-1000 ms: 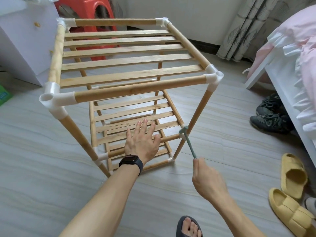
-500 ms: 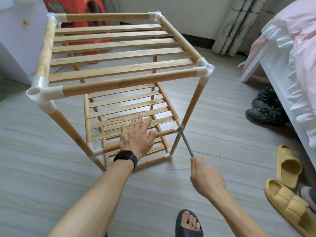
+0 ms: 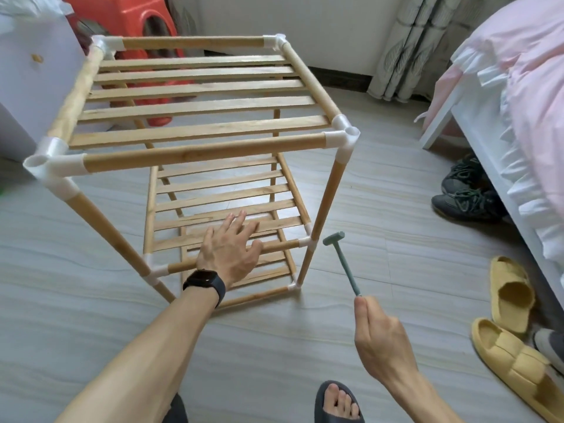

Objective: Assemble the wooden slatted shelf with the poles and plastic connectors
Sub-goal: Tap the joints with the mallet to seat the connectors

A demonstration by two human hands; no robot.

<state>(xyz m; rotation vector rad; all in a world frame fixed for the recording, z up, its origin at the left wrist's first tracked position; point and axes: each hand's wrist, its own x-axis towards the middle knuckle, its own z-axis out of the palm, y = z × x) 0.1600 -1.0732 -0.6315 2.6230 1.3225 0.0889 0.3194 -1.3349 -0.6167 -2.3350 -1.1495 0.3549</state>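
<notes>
Tapping the middle tier home looks like the step in hand. Our left hand (image 3: 230,250) lies flat, fingers spread and gripping nothing, pressing on the front pole (image 3: 276,246) and slats of the middle shelf (image 3: 225,206). Our right hand (image 3: 383,338) is closed on the handle end of a small green hammer (image 3: 343,261), its head raised just beside the white connector (image 3: 305,242) at the front right corner, not touching it. The whole shelf frame (image 3: 201,149) stands upright on the floor (image 3: 366,209), three tiers already joined. To do this well, we judge, we should strike squarely down on the connector, keep the left hand steadying the tier well clear of the blow, and use light taps so the plastic does not crack.
</notes>
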